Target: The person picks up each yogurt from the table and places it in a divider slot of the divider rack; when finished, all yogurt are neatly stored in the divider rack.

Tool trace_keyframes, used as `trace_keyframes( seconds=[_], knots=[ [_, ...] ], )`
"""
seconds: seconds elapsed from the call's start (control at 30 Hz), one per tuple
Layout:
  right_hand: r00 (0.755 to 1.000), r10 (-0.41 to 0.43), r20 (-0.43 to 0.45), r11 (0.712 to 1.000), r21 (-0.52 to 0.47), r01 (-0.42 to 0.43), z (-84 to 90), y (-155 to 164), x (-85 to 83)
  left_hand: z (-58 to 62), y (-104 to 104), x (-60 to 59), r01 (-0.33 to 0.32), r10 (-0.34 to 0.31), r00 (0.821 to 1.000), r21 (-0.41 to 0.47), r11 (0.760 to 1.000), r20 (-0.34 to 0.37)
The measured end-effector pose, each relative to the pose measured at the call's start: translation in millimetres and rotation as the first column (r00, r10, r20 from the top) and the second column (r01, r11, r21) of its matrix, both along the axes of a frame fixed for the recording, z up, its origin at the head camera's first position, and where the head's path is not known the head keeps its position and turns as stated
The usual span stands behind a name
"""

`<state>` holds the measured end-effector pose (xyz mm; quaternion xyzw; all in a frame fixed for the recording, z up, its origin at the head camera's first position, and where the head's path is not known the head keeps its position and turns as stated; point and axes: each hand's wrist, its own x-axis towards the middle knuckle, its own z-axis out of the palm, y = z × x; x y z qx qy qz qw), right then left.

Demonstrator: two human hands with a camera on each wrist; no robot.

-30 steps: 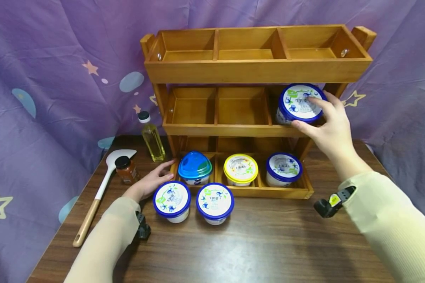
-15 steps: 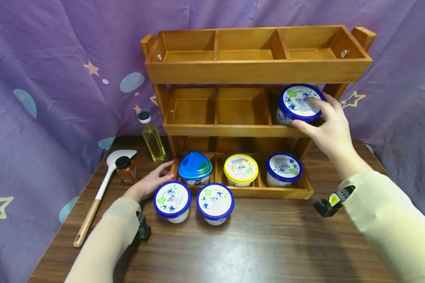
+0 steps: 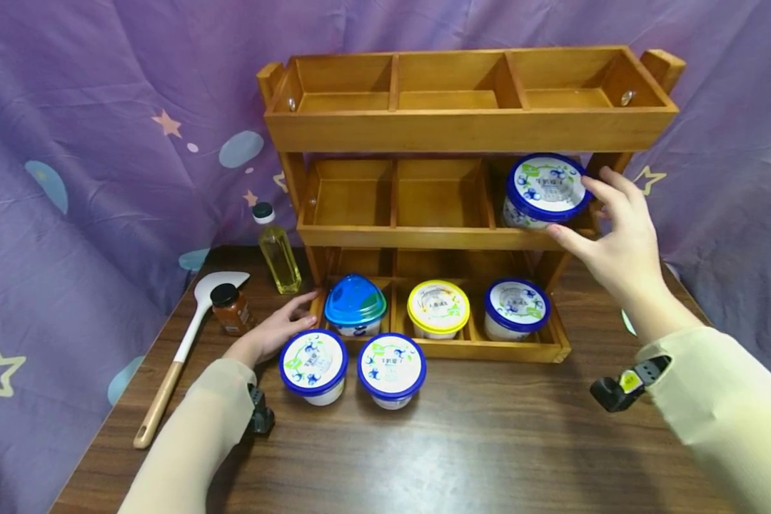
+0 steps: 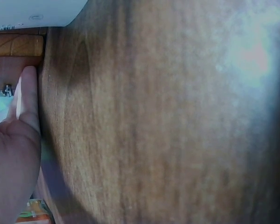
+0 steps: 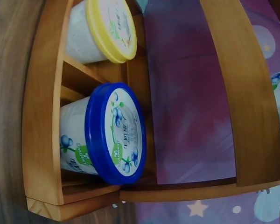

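Note:
A three-tier wooden rack [image 3: 462,128] stands on the brown table [image 3: 462,442]. A blue-lidded white cup [image 3: 545,187] sits in the right compartment of the middle tier. My right hand [image 3: 581,214] is at the cup's right side with fingers spread; its index fingertip and thumb lie by the lid's rim without gripping. My left hand [image 3: 295,314] rests flat on the table by the rack's lower left corner; in the left wrist view the left hand [image 4: 18,130] lies straight on the wood. The right wrist view shows the bottom tier's blue-lidded cup [image 5: 107,135] and yellow-lidded cup [image 5: 102,30].
The bottom tier holds a blue-domed cup [image 3: 355,303], a yellow-lidded cup [image 3: 438,308] and a blue-lidded cup [image 3: 516,307]. Two blue-lidded cups [image 3: 313,365] [image 3: 392,369] stand in front of the rack. An oil bottle [image 3: 276,250], spice jar [image 3: 230,308] and spatula [image 3: 186,343] lie left.
My right hand has slid off the cup's lid to the right, and its fingers have spread. The cup stays in the middle tier. The left hand has not moved.

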<state>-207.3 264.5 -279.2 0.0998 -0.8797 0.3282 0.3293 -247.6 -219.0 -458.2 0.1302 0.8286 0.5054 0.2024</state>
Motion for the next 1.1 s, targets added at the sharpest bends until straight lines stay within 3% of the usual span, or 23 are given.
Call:
trace_keyframes(
  seconds=[0.17,0.4,0.57,0.63,0.8,0.93,1.1],
  knots=[
    [0.997,0.032,-0.077,0.999,0.026,-0.031,-2.6,0.0,13.7,2.1,0.4,1.3,0.025,-0.026,0.999,-0.012,1.0,-0.044],
    [0.978,0.162,-0.134,0.986,0.043,-0.158,-12.4,-10.6,23.7,1.5,2.1,1.3,-0.014,0.014,1.0,0.006,1.0,0.012],
    [0.962,0.252,-0.106,0.967,0.066,-0.246,-24.0,-21.2,26.9,24.3,9.6,13.1,-0.004,0.004,1.0,0.009,1.0,0.027],
    [0.954,0.29,-0.081,0.956,0.079,-0.284,-32.1,-27.1,28.3,26.1,10.1,13.9,-0.006,0.005,0.999,0.013,1.0,0.031],
    [0.929,0.368,-0.017,0.926,0.098,-0.365,-60.1,-43.7,32.5,2.8,2.9,3.2,-0.018,0.017,1.0,0.023,1.0,0.024],
    [0.897,0.441,0.015,0.89,0.126,-0.439,-80.3,-59.0,35.0,-0.9,2.2,1.6,-0.016,0.016,1.0,0.017,1.0,0.013],
    [0.841,0.528,0.119,0.821,0.182,-0.541,-99.2,-83.3,42.0,-1.1,2.3,0.2,-0.022,0.021,1.0,0.011,1.0,0.007]
  ],
)
